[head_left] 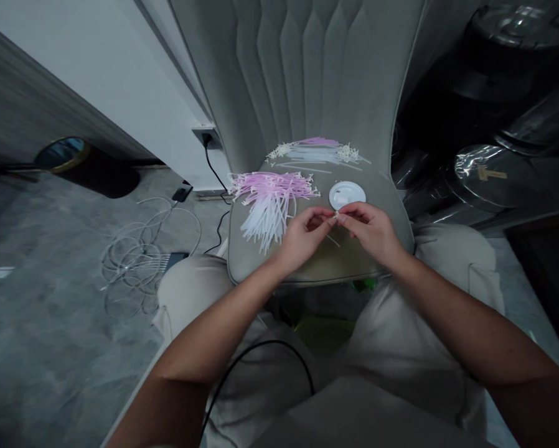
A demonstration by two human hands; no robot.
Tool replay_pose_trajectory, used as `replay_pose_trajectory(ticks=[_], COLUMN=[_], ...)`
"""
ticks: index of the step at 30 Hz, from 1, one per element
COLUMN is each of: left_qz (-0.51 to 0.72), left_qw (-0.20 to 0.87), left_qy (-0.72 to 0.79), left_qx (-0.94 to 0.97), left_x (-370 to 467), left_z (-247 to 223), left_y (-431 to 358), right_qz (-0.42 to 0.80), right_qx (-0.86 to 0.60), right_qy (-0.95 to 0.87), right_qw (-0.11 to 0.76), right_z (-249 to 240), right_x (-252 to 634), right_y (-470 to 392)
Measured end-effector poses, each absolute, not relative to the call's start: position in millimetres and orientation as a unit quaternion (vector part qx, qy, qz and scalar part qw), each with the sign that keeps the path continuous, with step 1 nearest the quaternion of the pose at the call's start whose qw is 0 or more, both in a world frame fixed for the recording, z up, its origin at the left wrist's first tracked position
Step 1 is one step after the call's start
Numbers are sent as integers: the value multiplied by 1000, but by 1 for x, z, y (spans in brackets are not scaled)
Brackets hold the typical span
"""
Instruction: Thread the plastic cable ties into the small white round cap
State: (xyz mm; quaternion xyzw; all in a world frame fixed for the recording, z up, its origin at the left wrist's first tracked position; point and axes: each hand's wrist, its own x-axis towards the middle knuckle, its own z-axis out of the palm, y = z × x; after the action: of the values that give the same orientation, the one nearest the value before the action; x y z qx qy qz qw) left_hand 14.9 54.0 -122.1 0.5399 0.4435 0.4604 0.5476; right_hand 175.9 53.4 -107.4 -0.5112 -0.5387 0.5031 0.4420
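Observation:
My left hand and my right hand meet over the front of a grey chair seat, fingertips pinched together on a small white piece. A thin white stick shows below the fingertips; whether it joins the piece, I cannot tell. Just beyond my right hand is a round white dish. Left of it lies a pile of pink sticks with white tips, with white sticks fanned out below. Farther back rests a bundle of pale sticks with clustered white ends.
The chair's padded backrest rises behind the seat. Coiled cables lie on the floor at left, near a dark bin. A black plug sits in a wall socket. Shiny dark containers stand at right.

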Motion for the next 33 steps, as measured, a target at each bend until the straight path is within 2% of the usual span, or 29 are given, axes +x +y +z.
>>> replay_pose_trajectory(ticks=[6, 13, 15, 18, 22, 29, 33], left_qz=[486, 485, 478, 463, 443, 460, 472], left_qw=[331, 272, 271, 281, 329, 474, 489], left_qy=[427, 392, 401, 416, 425, 433, 443], left_qx=[687, 733, 733, 731, 718, 614, 585], left_x=[8, 5, 5, 4, 5, 11, 12], left_z=[-122, -124, -125, -126, -124, -120, -123], left_y=[53, 55, 56, 57, 56, 51, 51], right_qz=[521, 536, 496, 374, 232, 219, 236], right_qx=[-512, -504, -509, -517, -506, -486, -473], right_qy=[-529, -538, -562, -637, -725, -764, -763], right_qw=[433, 411, 423, 433, 407, 363, 373], right_z=[-107, -106, -106, -106, -104, -101, -103], right_x=[174, 173, 175, 179, 183, 182, 180], right_y=[51, 51, 51, 50, 51, 49, 47])
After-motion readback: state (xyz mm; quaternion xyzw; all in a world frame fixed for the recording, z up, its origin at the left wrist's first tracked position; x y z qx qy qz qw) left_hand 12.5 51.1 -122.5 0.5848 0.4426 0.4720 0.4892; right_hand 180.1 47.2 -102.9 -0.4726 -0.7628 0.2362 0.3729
